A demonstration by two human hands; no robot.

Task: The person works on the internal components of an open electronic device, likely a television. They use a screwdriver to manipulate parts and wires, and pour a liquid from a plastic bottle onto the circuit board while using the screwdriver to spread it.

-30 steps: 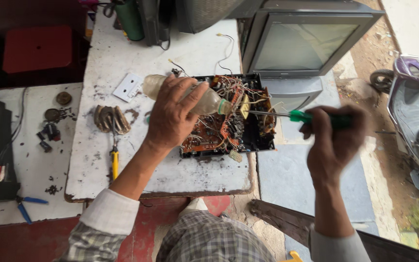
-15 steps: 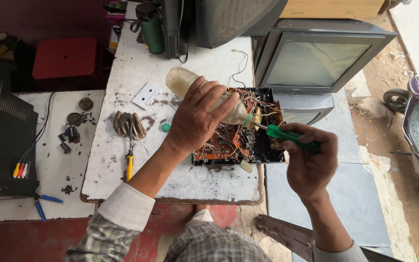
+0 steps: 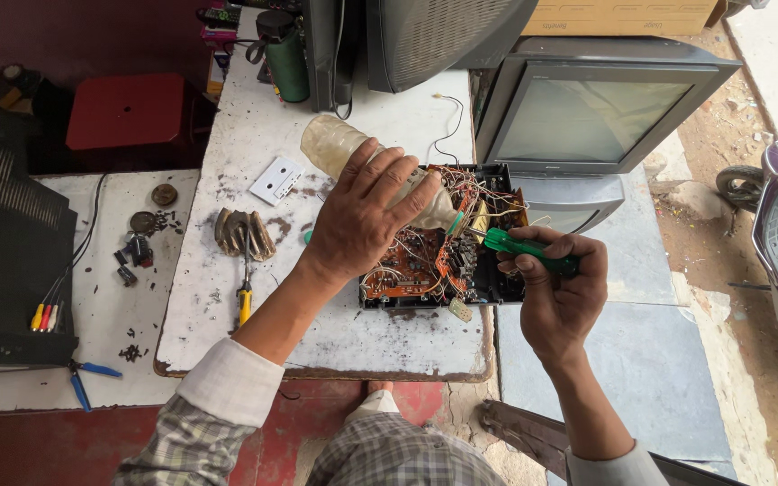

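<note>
The left hand (image 3: 366, 220) was wrapped tight around a clear plastic bottle (image 3: 344, 148), tipped down so its mouth pointed at the circuit board (image 3: 425, 265). The board lay flat near the right edge of the white table (image 3: 254, 324), and it was full of orange parts and thin wires. The right hand (image 3: 556, 292) was closed around one green screwdriver (image 3: 524, 247), with the metal tip touching the board just under the bottle's mouth. It looked like the person was in the middle of wetting and poking at one spot on the board. The next move would need a steady tilt of the bottle and a small, careful push of the tip, so the wires did not get pulled. There was one bottle and one board. Two screwdrivers could be seen: the green one in the hand and a yellow one (image 3: 244, 301) lying alone on the table. One pair of blue pliers (image 3: 83, 378) lay on the low table to the left. Two old TVs (image 3: 587, 117) stood behind the board.
</note>
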